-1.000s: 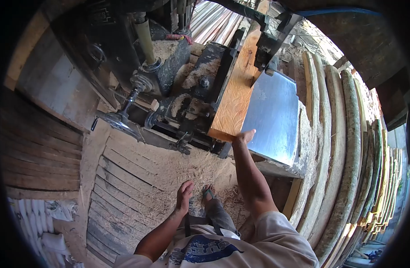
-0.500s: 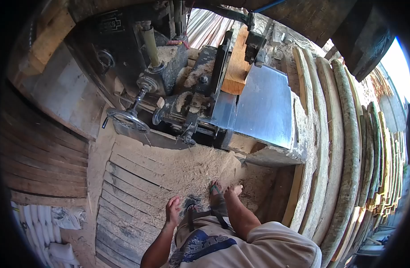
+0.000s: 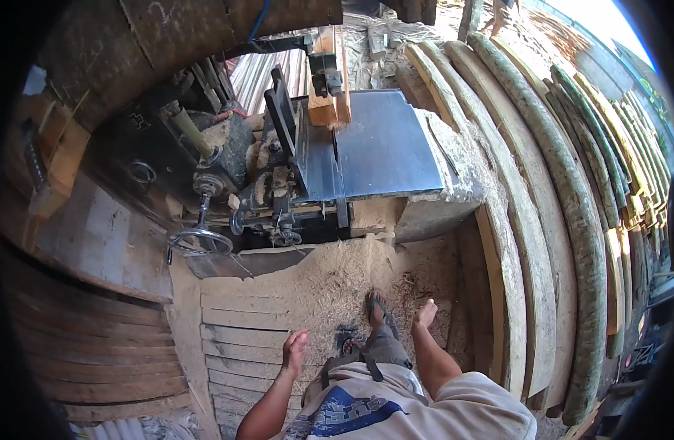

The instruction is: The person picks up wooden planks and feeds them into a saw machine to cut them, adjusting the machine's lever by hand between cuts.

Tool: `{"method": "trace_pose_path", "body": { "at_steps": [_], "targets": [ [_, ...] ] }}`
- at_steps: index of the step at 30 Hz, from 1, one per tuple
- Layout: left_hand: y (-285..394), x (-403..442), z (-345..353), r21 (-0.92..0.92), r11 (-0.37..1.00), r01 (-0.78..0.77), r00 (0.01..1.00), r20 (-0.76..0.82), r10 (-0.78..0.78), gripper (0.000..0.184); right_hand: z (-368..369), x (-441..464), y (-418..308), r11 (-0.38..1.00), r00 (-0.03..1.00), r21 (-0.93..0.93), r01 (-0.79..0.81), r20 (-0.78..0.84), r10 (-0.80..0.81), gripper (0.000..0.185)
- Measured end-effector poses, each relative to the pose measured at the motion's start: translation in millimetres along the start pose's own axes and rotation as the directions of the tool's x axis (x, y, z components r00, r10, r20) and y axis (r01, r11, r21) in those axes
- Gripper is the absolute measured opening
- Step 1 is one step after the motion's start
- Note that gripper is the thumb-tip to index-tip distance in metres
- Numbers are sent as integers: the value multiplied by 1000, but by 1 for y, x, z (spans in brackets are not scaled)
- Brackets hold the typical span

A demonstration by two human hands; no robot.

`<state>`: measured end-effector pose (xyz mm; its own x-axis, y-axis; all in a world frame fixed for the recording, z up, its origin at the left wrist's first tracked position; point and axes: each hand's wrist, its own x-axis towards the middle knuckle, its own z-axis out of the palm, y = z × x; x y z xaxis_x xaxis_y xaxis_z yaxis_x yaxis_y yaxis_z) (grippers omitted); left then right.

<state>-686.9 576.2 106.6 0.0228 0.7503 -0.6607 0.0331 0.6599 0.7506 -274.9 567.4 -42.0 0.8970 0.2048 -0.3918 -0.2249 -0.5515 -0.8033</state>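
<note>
My left hand (image 3: 295,353) hangs low over the slatted, sawdust-strewn floor, its fingers loosely bent and nothing in it. To the right of my leg, my right hand (image 3: 425,315) is also empty, its fingers partly curled. Neither hand touches anything. Ahead stands a bandsaw with a smooth metal table (image 3: 385,147). An orange-brown timber (image 3: 322,111) lies at the table's far side against the upright fence (image 3: 281,110), with a thin strip (image 3: 344,81) alongside it. The dark blade guide (image 3: 327,77) sits over the wood and hides part of it.
A steel handwheel (image 3: 200,242) juts from the machine's left front. Long slabs and logs (image 3: 564,198) are stacked along the right. Dark boards (image 3: 102,345) lie at the left. Sawdust (image 3: 337,275) covers the floor before the machine. A heavy beam (image 3: 183,37) crosses overhead.
My view has turned, so the machine sits further left. My right hand has swung outward from my leg; my left stays raised at my side. The timber's near end is now farther along the table.
</note>
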Motion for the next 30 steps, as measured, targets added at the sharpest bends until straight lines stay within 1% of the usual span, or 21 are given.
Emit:
{"method": "trace_pose_path", "body": {
  "at_steps": [1, 4, 5, 8, 9, 12, 15, 16, 19, 22, 23, 27, 28, 30],
  "targets": [
    [4, -1, -1, 56, 998, -5, 1000, 25, 3, 59, -9, -13, 0, 995, 999, -96, -38, -4, 38, 55],
    [11, -6, 0, 143, 990, -10, 996, 86, -2, 57, -21, -43, 12, 996, 999, -85, 39, 27, -37, 53],
    [11, -10, 1, 172, 985, 2, 997, 82, -16, 58, -24, -51, 14, 996, 998, -69, 50, 42, -47, 50],
    [-5, -10, -3, 200, 977, 73, 989, 112, -97, 60, -24, -65, 4, 987, 981, -56, 149, 130, -141, 49],
    [-10, -12, -2, 211, 973, 99, 986, 114, -125, 63, -16, -60, 9, 973, 967, -71, 221, 148, -209, 51],
    [-28, -15, 3, 245, 952, 184, 965, 141, -223, 62, -7, -57, -31, 950, 922, -103, 296, 290, -256, 54],
    [-34, -16, 13, 265, 940, 213, 948, 177, -265, 63, 9, -46, -72, 917, 866, -91, 387, 376, -328, 56],
    [-34, -19, 15, 280, 933, 227, 940, 186, -285, 63, 12, -46, -88, 904, 849, -92, 418, 395, -352, 56],
    [-36, -20, 26, 281, 937, 209, 941, 202, -270, 67, 14, -52, -128, 839, 792, -105, 534, 410, -453, 57],
    [-45, -11, 26, 168, 959, 227, 914, 303, -269, 69, 11, -61, -155, 755, 722, -150, 639, 457, -520, 58],
    [-46, -7, 28, 144, 958, 248, 903, 324, -283, 72, 9, -64, -165, 727, 697, -157, 668, 475, -538, 60],
    [-28, -2, 54, -47, 935, 352, 857, 418, -302, 77, -4, -77, -217, 632, 604, -152, 760, 522, -602, 65],
    [-23, 3, 65, -126, 924, 362, 859, 430, -279, 78, -4, -78, -232, 608, 580, -144, 781, 528, -620, 66],
    [-15, 14, 89, -287, 878, 383, 865, 445, -231, 79, -1, -75, -259, 543, 540, -147, 827, 477, -693, 67]
  ]
}}
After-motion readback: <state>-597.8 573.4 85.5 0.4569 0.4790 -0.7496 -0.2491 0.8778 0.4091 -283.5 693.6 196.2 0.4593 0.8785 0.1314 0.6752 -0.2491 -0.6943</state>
